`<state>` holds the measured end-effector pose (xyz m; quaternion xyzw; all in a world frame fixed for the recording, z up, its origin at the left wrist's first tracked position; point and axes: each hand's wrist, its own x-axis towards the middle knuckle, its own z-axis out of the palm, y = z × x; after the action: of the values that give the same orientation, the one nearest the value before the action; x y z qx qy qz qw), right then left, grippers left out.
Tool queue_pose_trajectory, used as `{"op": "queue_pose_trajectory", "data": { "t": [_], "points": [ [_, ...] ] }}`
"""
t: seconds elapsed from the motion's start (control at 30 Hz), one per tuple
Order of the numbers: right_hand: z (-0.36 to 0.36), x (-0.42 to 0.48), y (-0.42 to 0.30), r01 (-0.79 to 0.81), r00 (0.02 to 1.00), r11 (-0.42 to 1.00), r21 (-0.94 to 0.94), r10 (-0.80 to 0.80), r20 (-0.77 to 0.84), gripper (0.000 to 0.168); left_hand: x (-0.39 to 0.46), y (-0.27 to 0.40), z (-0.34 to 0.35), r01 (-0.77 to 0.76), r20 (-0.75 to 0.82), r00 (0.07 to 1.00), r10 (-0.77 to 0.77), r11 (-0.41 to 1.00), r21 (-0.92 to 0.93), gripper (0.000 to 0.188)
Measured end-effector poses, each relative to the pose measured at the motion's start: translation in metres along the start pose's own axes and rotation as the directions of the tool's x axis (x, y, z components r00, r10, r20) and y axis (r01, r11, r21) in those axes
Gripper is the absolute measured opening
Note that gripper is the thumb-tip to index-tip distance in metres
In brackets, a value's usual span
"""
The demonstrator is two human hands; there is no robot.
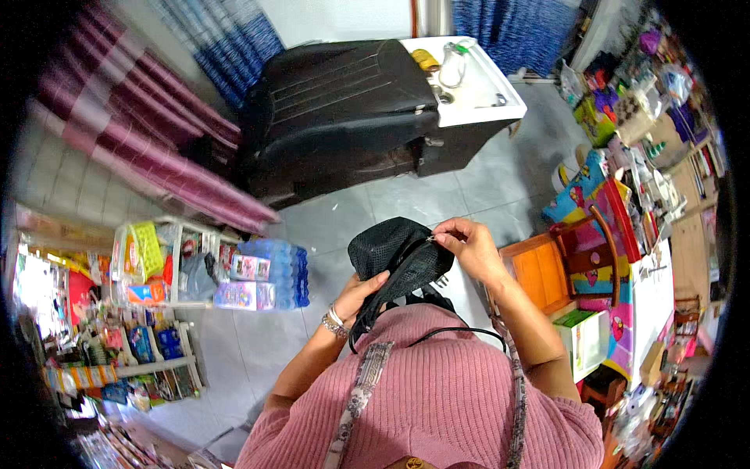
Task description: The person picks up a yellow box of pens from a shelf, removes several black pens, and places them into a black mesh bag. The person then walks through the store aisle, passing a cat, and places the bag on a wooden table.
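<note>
A black mesh zippered pouch point(384, 243) is held in front of my chest. My left hand point(358, 296) grips its lower left side, thumb on top of the dark fabric. At the pouch's upper right edge, the thumb and index finger of my right hand point(467, 243) pinch a small metal zipper pull point(432, 238). Black straps hang from the pouch near my left wrist, and a thin black cord crosses my chest. The inside of the pouch cannot be seen.
Ahead stands a black salon shampoo chair point(334, 111) with a white wash basin point(477, 88). Packs of blue-tinted bottles point(287, 272) stand beside a white shelf point(176, 264) at left. At right are a wooden chair point(536, 272) and a cluttered table point(650, 311).
</note>
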<state>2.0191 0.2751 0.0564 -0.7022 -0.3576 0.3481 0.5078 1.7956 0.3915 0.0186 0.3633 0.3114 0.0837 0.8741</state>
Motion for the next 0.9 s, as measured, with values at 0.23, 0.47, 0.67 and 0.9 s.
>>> {"op": "queue_pose_trajectory", "data": {
  "t": [0.23, 0.47, 0.67, 0.9],
  "points": [
    [-0.087, -0.007, 0.027, -0.169, 0.972, 0.98, -0.105, 0.149, -0.18, 0.009, 0.058, 0.012, 0.077, 0.098, 0.096, 0.99, -0.103, 0.994, 0.053, 0.037],
    [-0.158, -0.032, 0.057, -0.243, 0.96, 0.963, 0.113, 0.256, -0.115, 0.011, 0.135, -0.009, 0.097, 0.258, 0.218, 0.915, -0.339, 0.908, 0.33, 0.014],
    [-0.168, -0.04, 0.083, -0.116, 0.924, 0.992, -0.049, 0.09, -0.372, 0.024, 0.197, 0.007, 0.139, 0.336, 0.409, 0.732, -0.545, 0.811, 0.479, 0.01],
    [-0.183, -0.026, 0.082, -0.234, 0.765, 0.907, 0.351, 0.394, -0.51, 0.04, 0.293, 0.036, 0.14, -0.626, 0.74, 0.456, -0.494, 0.413, 0.662, 0.037]
  ]
}}
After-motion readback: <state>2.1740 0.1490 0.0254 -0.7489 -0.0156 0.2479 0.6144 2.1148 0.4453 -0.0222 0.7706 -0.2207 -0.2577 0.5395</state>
